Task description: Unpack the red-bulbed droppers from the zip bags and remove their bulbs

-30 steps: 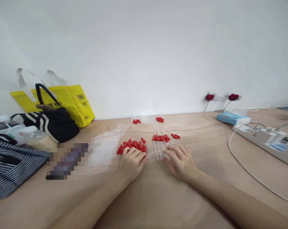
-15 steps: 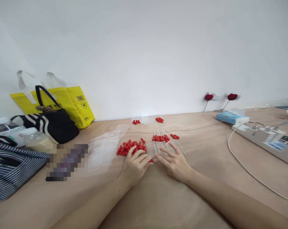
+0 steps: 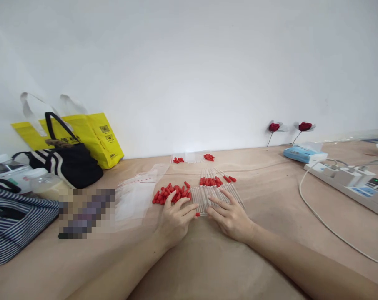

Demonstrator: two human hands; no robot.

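A row of clear thin tubes [image 3: 212, 193] lies on the tan table. A heap of loose red caps [image 3: 171, 193] sits to its left, and capped tubes [image 3: 214, 179] lie just behind. My left hand [image 3: 175, 220] pinches a red cap with a clear tube at its fingertips [image 3: 197, 213]. My right hand [image 3: 231, 216] meets it there, fingers closed on the same tube's other end, resting against the near ends of the row.
Clear zip bags [image 3: 135, 196] lie left of the caps. Further left stand a black striped bag [image 3: 68, 164], a yellow bag [image 3: 95, 133] and a striped pouch [image 3: 13, 225]. A power strip [image 3: 354, 183] with white cable [image 3: 320, 216] lies right. A blue box [image 3: 304, 153] sits at the back.
Both hands drew together at the near edge of the tube row. The left hand came off the cap heap with a red cap and now meets the right hand on one tube.
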